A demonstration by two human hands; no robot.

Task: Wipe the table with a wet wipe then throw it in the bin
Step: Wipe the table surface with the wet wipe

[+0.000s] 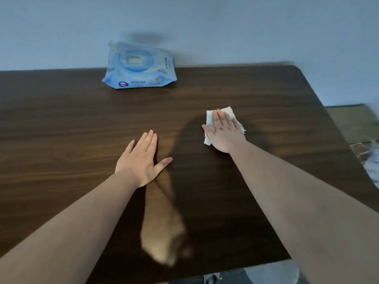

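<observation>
On the dark wooden table point(61, 124), mid-wipe with the right hand point(224, 132).

The right hand lies flat, fingers together and spread over the white wet wipe point(210, 119), pressing it to the right half of the tabletop; the left hand point(141, 158) rests open and empty, palm down, steadying. To wipe well, I judge steady palm pressure and overlapping strokes toward the wipe pack point(139, 66) are needed. No bin is clearly visible.
</observation>
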